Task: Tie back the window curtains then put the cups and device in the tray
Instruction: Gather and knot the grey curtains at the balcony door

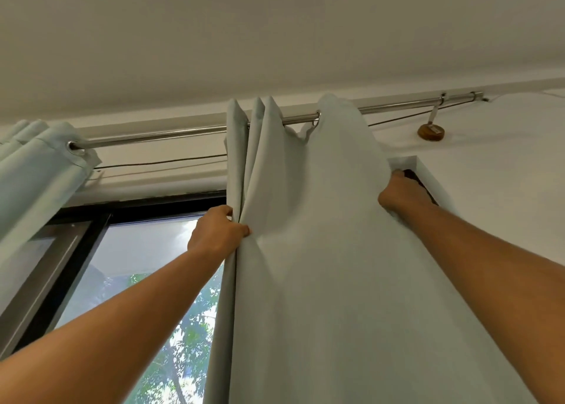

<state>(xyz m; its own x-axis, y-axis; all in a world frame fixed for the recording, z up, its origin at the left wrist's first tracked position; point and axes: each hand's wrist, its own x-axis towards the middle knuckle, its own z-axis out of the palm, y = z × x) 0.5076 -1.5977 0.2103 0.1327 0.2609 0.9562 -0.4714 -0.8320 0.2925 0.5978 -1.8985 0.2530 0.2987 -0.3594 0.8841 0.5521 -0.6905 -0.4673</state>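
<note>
A pale grey-green curtain [321,235] hangs by metal eyelets from a steel rod [189,132] above the window. My left hand [218,232] grips the curtain's folded left edge high up. My right hand [400,195] grips the curtain's right edge near the corner of the window recess, its fingers hidden behind the cloth. A second curtain [36,171] of the same cloth is bunched at the far left of the rod. No cups, device or tray are in view.
The dark-framed window [134,269] shows trees outside between the two curtains. A thin cord [159,162] runs under the rod. A round wooden knob [431,133] sits on the wall at the right, below the rod's end bracket. The ceiling is close above.
</note>
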